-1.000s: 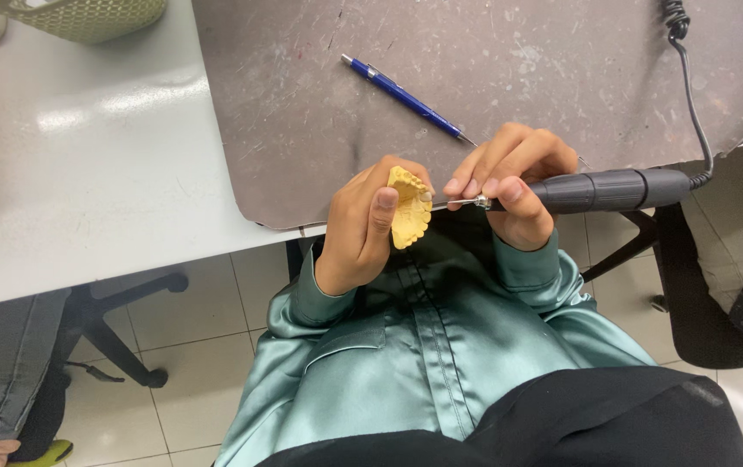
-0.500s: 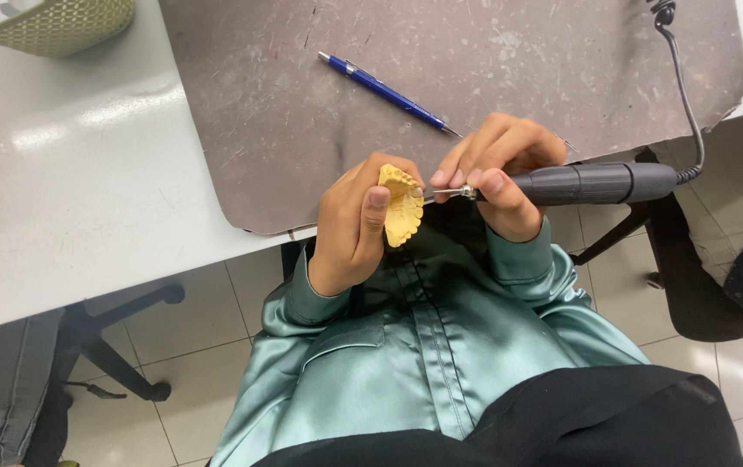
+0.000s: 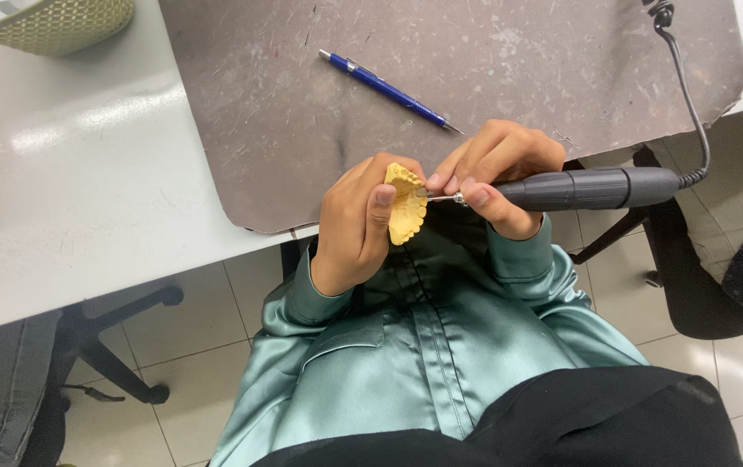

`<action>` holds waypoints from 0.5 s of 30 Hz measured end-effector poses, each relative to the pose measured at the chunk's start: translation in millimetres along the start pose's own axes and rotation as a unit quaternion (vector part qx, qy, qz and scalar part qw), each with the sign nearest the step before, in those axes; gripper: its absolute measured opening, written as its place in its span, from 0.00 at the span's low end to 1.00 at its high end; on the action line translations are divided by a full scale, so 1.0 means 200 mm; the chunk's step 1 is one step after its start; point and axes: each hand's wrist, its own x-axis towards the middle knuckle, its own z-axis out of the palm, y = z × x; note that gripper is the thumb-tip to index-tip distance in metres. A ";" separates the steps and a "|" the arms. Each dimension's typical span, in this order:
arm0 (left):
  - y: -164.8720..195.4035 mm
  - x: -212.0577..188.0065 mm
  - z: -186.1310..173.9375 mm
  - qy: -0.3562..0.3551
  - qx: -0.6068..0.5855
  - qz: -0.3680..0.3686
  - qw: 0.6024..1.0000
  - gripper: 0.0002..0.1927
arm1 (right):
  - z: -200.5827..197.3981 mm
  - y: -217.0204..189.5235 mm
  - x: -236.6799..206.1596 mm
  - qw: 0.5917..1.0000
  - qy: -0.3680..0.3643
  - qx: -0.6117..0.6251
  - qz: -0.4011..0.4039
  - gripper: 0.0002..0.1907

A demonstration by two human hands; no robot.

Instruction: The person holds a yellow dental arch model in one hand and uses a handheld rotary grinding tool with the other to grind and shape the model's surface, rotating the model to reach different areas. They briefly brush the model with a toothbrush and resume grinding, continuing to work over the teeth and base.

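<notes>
My left hand [image 3: 356,225] grips a yellow dental cast [image 3: 406,205] shaped like a row of teeth, held upright just off the table's front edge. My right hand [image 3: 497,177] holds a dark grey rotary handpiece [image 3: 592,188] like a pen, with its thin metal tip touching the cast's right side. The handpiece's black cord [image 3: 691,95] runs up and away across the mat. Both hands hover above my lap, over a green satin shirt.
A scratched grey-brown mat [image 3: 493,78] covers the white table [image 3: 69,190]. On the mat lies a blue pen [image 3: 389,89]. A pale green woven basket [image 3: 51,24] stands at the far left corner. Chair legs [image 3: 103,346] and tiled floor show below.
The view has shifted slightly, so the table things sit a little further left in frame. Both hands keep the same grip, the tool tip staying at the cast.
</notes>
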 end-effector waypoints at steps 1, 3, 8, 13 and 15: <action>0.00 0.00 0.00 0.001 0.003 0.001 1.000 0.28 | 0.00 0.00 0.00 1.000 0.004 -0.007 0.003 0.07; 0.00 0.00 -0.01 -0.001 0.012 0.005 1.000 0.28 | 0.01 0.00 0.00 1.000 0.011 -0.014 0.001 0.07; -0.01 0.01 -0.01 -0.012 0.025 0.009 1.000 0.30 | 0.00 0.02 -0.01 1.000 0.021 -0.012 -0.011 0.06; -0.01 0.01 -0.01 -0.019 0.026 0.011 0.999 0.31 | -0.02 0.03 -0.02 1.000 0.017 -0.015 -0.012 0.06; -0.01 0.01 -0.01 -0.020 0.030 0.012 0.999 0.31 | -0.02 0.04 -0.02 1.000 0.011 -0.019 -0.021 0.06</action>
